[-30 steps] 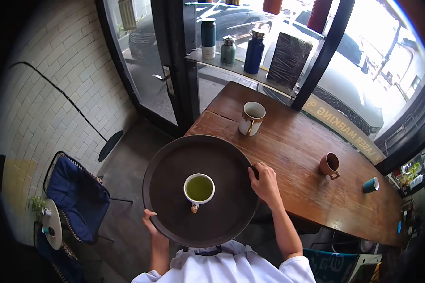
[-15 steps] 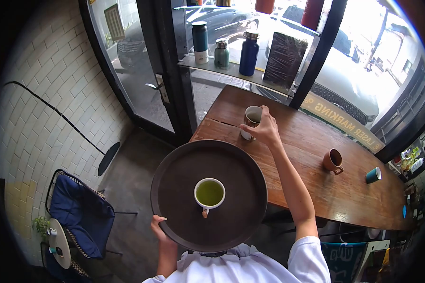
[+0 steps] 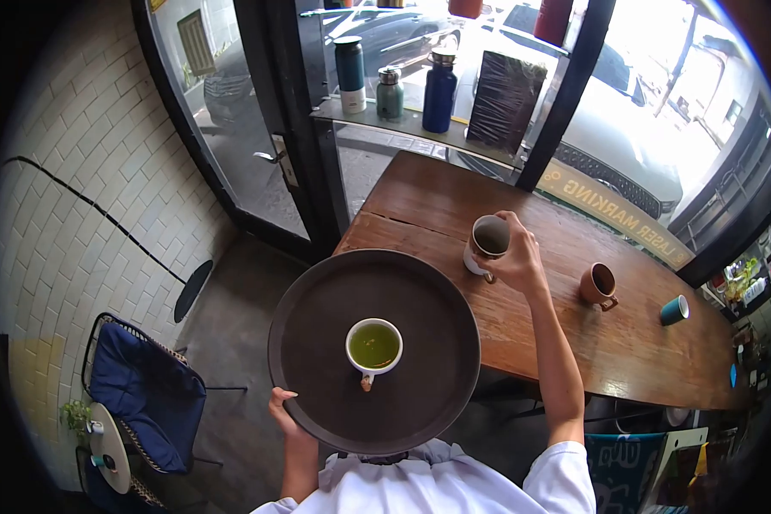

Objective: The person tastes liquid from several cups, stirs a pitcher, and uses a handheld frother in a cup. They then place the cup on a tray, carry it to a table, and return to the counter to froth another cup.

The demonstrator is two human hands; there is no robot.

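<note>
My left hand [image 3: 288, 413] holds the near left edge of a round dark tray [image 3: 317, 300], its thumb on the rim and the other fingers hidden underneath. On the tray stands a white cup of green liquid [image 3: 373, 345], its handle toward me. My right hand [image 3: 520, 257] is wrapped round a white and brown mug [image 3: 480, 257] over the wooden table, beyond the tray's right side. Whether the mug's base touches the wood is unclear. Farther right on the table are a brown mug [image 3: 597, 283] and a small teal cup [image 3: 674, 310].
Several bottles, one of them dark blue [image 3: 439, 92], stand on a glass shelf [image 3: 403, 125] behind the table [image 3: 557, 343]. A blue chair [image 3: 137, 377] and a small round table [image 3: 110, 445] are at the lower left. A glass door [image 3: 223, 128] is at the upper left.
My right hand and the mug in it have moved right and a little toward me. The tray has shifted slightly left in view, and the green liquid looks disturbed.
</note>
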